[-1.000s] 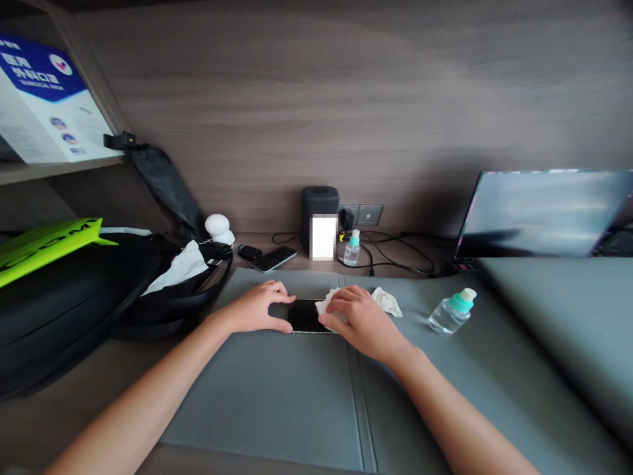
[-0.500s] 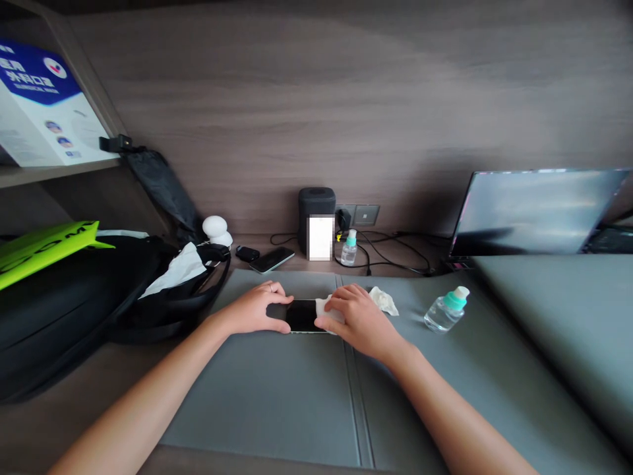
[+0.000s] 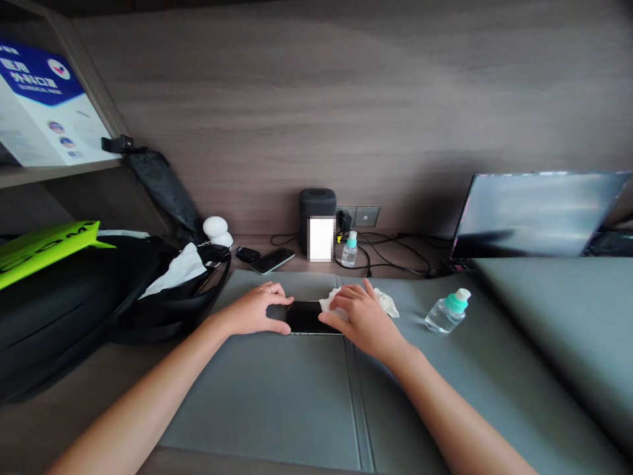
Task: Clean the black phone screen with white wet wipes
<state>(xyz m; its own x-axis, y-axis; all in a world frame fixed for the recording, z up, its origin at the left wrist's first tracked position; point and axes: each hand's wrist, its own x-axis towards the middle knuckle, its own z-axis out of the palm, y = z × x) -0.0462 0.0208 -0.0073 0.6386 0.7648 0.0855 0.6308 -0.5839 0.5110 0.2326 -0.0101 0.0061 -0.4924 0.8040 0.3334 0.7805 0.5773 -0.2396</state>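
Two bottles (image 3: pixel 448 312) (image 3: pixel 349 249), one wipe (image 3: pixel 330 303) under flat right hand (image 3: pixel 363 316), left hand (image 3: pixel 252 310) pinching near phone (image 3: pixel 305 317), second phone (image 3: pixel 271 260) behind.

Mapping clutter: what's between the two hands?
Head view: a dark phone, flat on the mat; left hand gripping its left end, right hand pressing a white wipe on its right end.

**Built-in desk workspace, probably in a home or hotel room.** Dark wood-grain wall panel (image 3: pixel 346 99); grey stitched leather desk mat (image 3: pixel 277 396); open silver laptop screen (image 3: pixel 534 214); 2 grey wall sockets (image 3: pixel 363 216) feeding black cables (image 3: pixel 395 254); black cylindrical speaker (image 3: pixel 317 201); black fabric backpack (image 3: pixel 74 303); blue-and-white cardboard mask box (image 3: pixel 39 105) on a wooden side shelf (image 3: pixel 49 169).
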